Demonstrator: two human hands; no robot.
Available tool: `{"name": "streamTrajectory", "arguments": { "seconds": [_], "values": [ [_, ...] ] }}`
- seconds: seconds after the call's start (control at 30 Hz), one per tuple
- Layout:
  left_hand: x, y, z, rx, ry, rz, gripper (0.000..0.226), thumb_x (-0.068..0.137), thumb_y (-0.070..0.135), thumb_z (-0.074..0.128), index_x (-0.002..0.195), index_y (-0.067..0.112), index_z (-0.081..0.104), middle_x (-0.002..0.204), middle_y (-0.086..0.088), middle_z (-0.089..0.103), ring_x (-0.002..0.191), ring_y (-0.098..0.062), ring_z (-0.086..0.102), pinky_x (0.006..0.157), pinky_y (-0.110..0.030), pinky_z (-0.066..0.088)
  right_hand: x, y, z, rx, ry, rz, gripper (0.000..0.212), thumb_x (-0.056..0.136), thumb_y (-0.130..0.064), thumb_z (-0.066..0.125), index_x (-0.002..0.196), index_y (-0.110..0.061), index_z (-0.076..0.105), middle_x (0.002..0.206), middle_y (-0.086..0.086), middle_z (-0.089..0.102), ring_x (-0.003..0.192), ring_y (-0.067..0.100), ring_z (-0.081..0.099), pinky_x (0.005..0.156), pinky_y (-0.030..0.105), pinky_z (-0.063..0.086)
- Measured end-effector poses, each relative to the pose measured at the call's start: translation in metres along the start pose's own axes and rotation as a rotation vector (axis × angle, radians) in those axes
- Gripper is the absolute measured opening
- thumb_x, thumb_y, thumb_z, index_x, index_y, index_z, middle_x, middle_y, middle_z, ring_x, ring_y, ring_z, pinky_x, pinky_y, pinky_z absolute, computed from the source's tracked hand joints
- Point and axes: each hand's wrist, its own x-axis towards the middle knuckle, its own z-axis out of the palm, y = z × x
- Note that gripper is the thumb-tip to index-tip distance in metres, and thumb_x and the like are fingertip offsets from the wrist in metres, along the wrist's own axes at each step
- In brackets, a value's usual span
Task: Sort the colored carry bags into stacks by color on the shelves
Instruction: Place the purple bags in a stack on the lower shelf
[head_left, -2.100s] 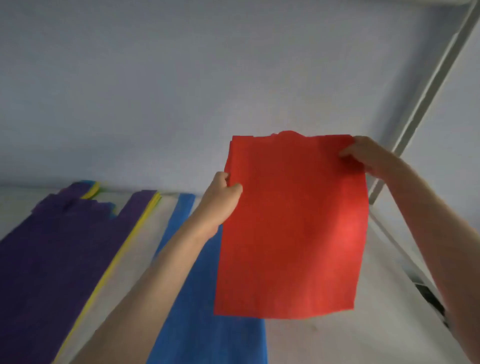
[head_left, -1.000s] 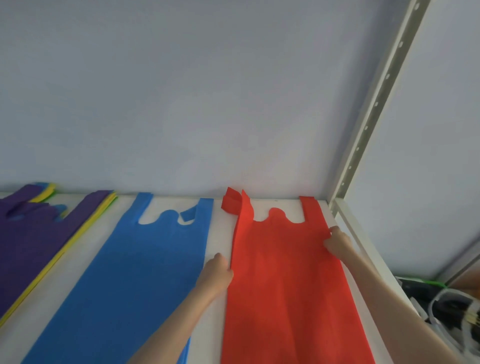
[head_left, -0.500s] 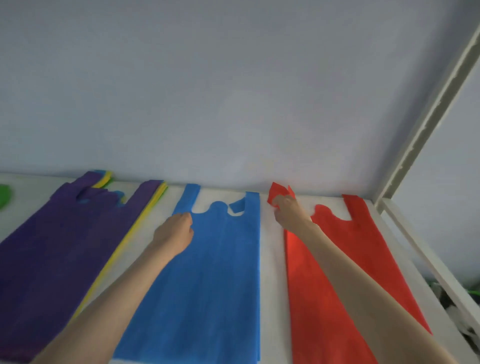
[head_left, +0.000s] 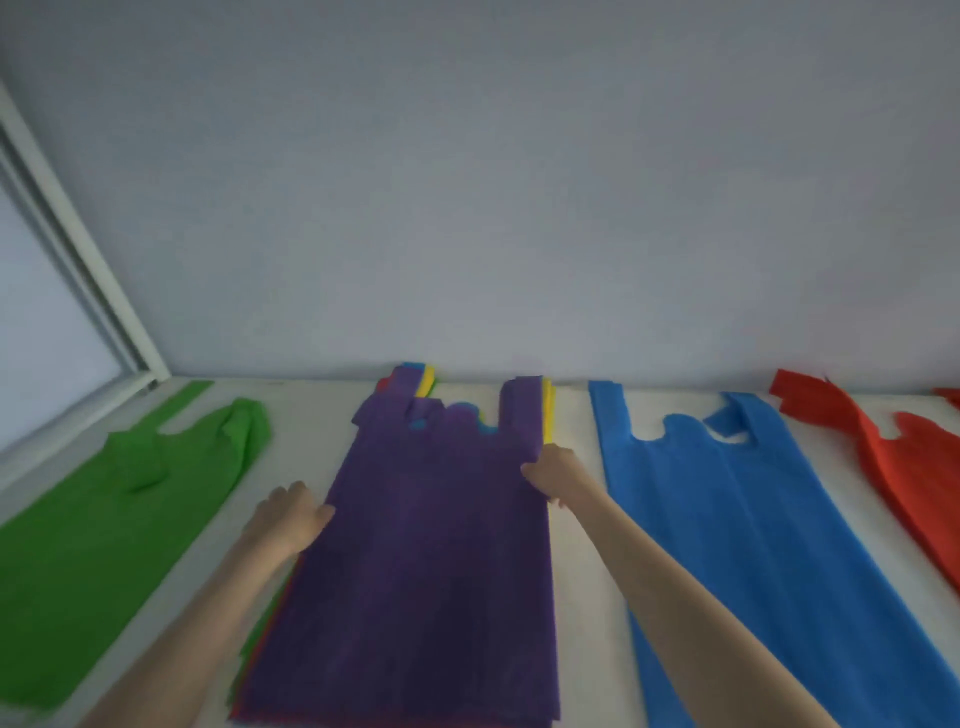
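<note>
A white shelf (head_left: 574, 467) runs along a pale wall, seen from above by the person working at it. Four groups of flat carry bags lie side by side on it. At far left lies a green bag (head_left: 104, 525). To the right lie a blue bag (head_left: 737, 519) and, partly cut off by the frame edge, a red bag (head_left: 904, 467). In the middle sits the unsorted mixed pile (head_left: 431, 545), with a purple bag on top and yellow, blue, red and green edges peeking out beneath it.

The left hand (head_left: 288, 519) rests at the pile's left edge, fingers loosely bent against the purple bag; whether it actually grips the fabric cannot be told. The right hand (head_left: 553, 470) pinches the purple bag's right edge just below its handle.

Judging from the layout, sorting is only started: green, blue and red each have a place, apparently one bag deep. Purple and yellow have no place of their own yet, and the mixed pile remains to be worked through.

No boxes or bins are visible; the shelf alone holds everything.
</note>
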Motion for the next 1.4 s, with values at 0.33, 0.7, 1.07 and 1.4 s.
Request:
{"name": "streamTrajectory", "arguments": {
  "seconds": [0.33,0.7,1.07,1.4],
  "values": [
    [0.014,-0.016,0.019,-0.218,-0.037,0.125,0.053,0.085,0.041,0.062,0.115,-0.002,0.052,0.118,-0.017,0.06,0.112,-0.031,0.057,0.091,-0.036,0.045,-0.004,-0.022,0.04,0.081,0.283,0.159,0.04,0.09,-0.013,0.045,0.129,-0.001,0.043,0.133,0.02,0.043,0.126,0.035,0.037,0.102,0.036,0.035],
    [0.022,-0.021,0.018,-0.304,-0.046,0.179,0.051,0.083,0.031,0.067,0.118,0.001,0.047,0.121,-0.017,0.055,0.114,-0.033,0.056,0.095,-0.04,0.046,-0.005,-0.061,0.065,0.279,0.316,-0.013,0.036,0.087,-0.009,0.053,0.122,-0.004,0.045,0.127,0.016,0.05,0.117,0.03,0.048,0.09,0.028,0.038],
    [0.023,-0.02,0.015,-0.4,-0.054,0.244,0.049,0.084,0.028,0.065,0.121,0.004,0.043,0.124,-0.014,0.045,0.116,-0.031,0.049,0.095,-0.036,0.042,0.008,-0.04,0.027,0.381,0.317,0.254,0.042,0.085,-0.007,0.056,0.125,0.004,0.046,0.124,0.025,0.053,0.094,0.028,0.049,0.076,0.034,0.041],
    [0.022,-0.017,0.015,-0.408,-0.074,0.248,0.047,0.087,0.024,0.063,0.125,0.005,0.042,0.127,-0.014,0.044,0.118,-0.03,0.049,0.098,-0.035,0.04,-0.002,-0.044,0.055,-0.22,0.502,-0.117,0.054,0.082,0.006,0.046,0.133,-0.011,0.046,0.132,0.014,0.044,0.12,0.032,0.041,0.098,0.038,0.039]
  ]
}}
